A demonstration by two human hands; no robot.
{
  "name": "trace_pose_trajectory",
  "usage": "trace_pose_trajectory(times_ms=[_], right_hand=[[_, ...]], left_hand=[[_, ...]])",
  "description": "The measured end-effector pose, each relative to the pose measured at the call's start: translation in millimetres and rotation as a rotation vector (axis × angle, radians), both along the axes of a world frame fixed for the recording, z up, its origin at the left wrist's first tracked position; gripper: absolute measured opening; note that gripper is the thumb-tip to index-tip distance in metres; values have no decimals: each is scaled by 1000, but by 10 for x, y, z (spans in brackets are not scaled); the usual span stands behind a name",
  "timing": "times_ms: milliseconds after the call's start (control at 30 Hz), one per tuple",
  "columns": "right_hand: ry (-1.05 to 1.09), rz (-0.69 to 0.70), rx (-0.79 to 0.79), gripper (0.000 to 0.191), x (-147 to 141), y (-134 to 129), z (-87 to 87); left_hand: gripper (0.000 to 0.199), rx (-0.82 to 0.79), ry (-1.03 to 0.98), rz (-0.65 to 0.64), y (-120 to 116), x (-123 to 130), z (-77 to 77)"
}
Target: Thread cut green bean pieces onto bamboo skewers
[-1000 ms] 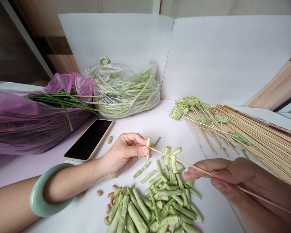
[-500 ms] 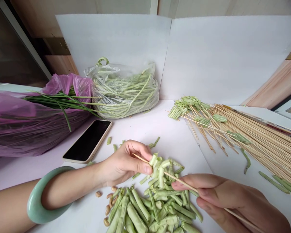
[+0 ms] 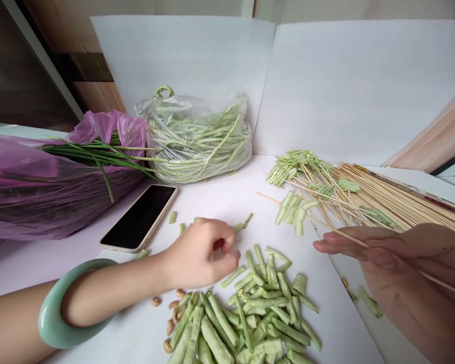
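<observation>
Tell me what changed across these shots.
The right hand has drawn the bamboo skewer, threaded with bean pieces, up and rightward, clear of the pile of cut beans. The left hand has let go of the skewer and sits by the pile. The bagged long beans and phone stayed put.

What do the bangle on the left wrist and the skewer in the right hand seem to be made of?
The bangle looks like polished jade or similar stone: glossy, cloudy pale green. The skewer looks like unfinished bamboo or wood: thin, matte, straw-coloured; which one is unclear.
</observation>
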State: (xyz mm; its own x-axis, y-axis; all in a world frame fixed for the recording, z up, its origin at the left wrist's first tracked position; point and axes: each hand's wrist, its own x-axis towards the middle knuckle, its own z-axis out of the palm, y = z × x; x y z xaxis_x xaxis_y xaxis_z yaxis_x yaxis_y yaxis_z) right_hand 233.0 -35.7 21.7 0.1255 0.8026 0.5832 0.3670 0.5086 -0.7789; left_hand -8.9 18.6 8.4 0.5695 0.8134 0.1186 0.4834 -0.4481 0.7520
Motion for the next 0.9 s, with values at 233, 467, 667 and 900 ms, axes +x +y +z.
trace_pose_trajectory(times_ms=[233,467,667,900], right_hand=[[-277,-10,79,13,-71,-15,104],[-212,21,72,13,-27,6,11],[-292,55,13,10,18,-41,-5],[-490,76,56,19,29,-36,12]], left_hand=[[17,243,385,-107,-48,-9,21],[25,-31,-255,113,9,4,-24],[23,-408,-759,105,68,58,-95],[22,-506,-849,53,64,54,-113]])
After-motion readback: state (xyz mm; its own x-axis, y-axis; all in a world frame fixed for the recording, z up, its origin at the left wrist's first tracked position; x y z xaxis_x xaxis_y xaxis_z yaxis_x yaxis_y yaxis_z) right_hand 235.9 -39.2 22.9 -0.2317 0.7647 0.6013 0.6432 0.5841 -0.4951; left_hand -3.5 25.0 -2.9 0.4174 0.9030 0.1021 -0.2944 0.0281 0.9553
